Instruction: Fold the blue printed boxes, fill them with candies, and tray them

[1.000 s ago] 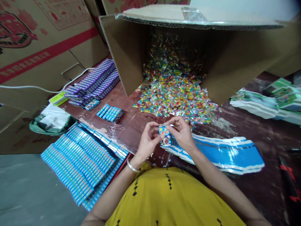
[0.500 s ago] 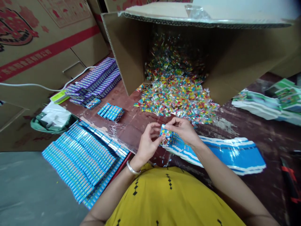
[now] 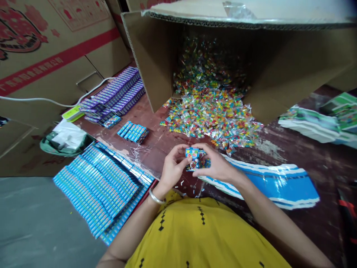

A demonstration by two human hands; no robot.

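Observation:
In front of my body I hold a small blue printed candy box (image 3: 192,160) above the table. My left hand (image 3: 175,167) pinches it from the left, with the thumb on its printed face. My right hand (image 3: 216,163) curls round the right side, fingers along the top and thumb by the lower edge. Beneath my right hand and forearm lies a fanned stack of flat blue cartons (image 3: 290,182). Beyond my hands, clear packets of coloured candy (image 3: 212,115) spill from a cardboard box (image 3: 152,67) lying open towards me.
A short row of blue boxes (image 3: 132,132) stands left of my hands. Many more blue boxes (image 3: 92,186) fill a tray at the table's left edge. Purple boxes (image 3: 117,93), a green bag (image 3: 58,147) and a white cable (image 3: 36,99) lie farther left. Green cartons (image 3: 309,124) sit at right.
My right hand has moved from pinching the box's top to wrapping round its right side. The box has turned so that its printed face shows more squarely.

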